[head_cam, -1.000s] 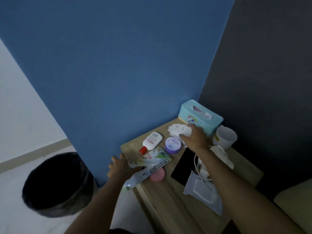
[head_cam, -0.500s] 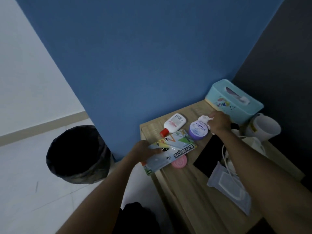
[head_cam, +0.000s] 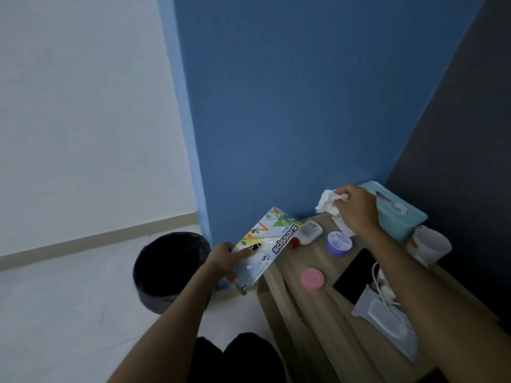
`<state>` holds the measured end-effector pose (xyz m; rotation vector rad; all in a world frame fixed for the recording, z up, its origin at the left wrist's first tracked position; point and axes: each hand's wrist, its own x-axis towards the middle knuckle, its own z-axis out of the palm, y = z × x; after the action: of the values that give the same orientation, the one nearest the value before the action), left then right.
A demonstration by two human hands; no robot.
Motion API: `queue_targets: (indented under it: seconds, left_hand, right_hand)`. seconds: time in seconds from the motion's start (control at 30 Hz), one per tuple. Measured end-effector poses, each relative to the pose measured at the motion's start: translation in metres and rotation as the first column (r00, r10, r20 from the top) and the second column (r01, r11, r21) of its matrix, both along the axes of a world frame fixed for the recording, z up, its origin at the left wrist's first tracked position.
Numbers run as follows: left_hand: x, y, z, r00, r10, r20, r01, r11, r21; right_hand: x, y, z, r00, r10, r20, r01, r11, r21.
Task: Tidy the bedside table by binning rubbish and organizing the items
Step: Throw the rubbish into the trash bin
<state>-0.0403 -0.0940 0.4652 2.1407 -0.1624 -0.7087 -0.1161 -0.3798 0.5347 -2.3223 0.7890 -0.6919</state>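
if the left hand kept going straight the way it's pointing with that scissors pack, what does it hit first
The left hand points up and right, holding the scissors pack off the table's left edge. Carried straight on, the pack's far end would probably meet the white bottle with the red cap first, or pass just above it; depth is unclear.

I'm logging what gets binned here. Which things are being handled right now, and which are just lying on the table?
In hand:
- scissors packaging, gripped by the left hand, near the bin
- crumpled tissue, in the right hand

Lying about on the table:
- purple jar
- pink lid
- white bottle
- phone
- tissue box
- mug
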Motion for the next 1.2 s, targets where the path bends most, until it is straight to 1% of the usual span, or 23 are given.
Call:
queue_targets:
  seconds: [0.13,0.27,0.4,0.57,0.63,0.7,0.9,1.07,1.2]
  left_hand:
    - [-0.01,0.066,0.004,0.995,0.101,-0.015,-0.101,0.995,0.005]
    - [-0.009,0.136,-0.012,0.977,0.213,-0.011,-0.213,0.977,0.023]
    - [0.01,0.19,-0.033,0.931,0.366,-0.005,-0.365,0.93,0.034]
    - [0.045,0.214,-0.058,0.861,0.509,0.018,-0.509,0.86,0.023]
    - [0.059,0.214,-0.071,0.85,0.527,0.005,-0.527,0.85,0.007]
    - [0.084,0.209,-0.099,0.843,0.538,-0.004,-0.538,0.843,0.008]
    - [0.142,0.19,-0.159,0.836,0.549,0.007,-0.549,0.834,0.057]
    - [0.174,0.178,-0.209,0.818,0.575,-0.001,-0.573,0.816,0.074]
    - [0.181,0.178,-0.243,0.811,0.584,-0.04,-0.577,0.809,0.109]
  right_hand:
    - [0.005,0.072,-0.031,0.978,0.157,-0.135,-0.144,0.984,0.104]
    - [0.019,0.158,-0.064,0.898,0.346,-0.271,-0.291,0.93,0.222]
    - [0.053,0.229,-0.084,0.831,0.481,-0.28,-0.388,0.861,0.328]
    - [0.112,0.284,-0.109,0.793,0.555,-0.252,-0.441,0.808,0.39]
    - [0.135,0.297,-0.121,0.794,0.568,-0.216,-0.445,0.786,0.429]
    - [0.165,0.304,-0.138,0.804,0.561,-0.198,-0.433,0.78,0.451]
    - [0.231,0.307,-0.191,0.798,0.588,-0.136,-0.466,0.743,0.48]
    - [0.26,0.303,-0.258,0.769,0.617,-0.168,-0.454,0.711,0.536]
    - [0.262,0.3,-0.306,0.699,0.672,-0.246,-0.475,0.693,0.542]
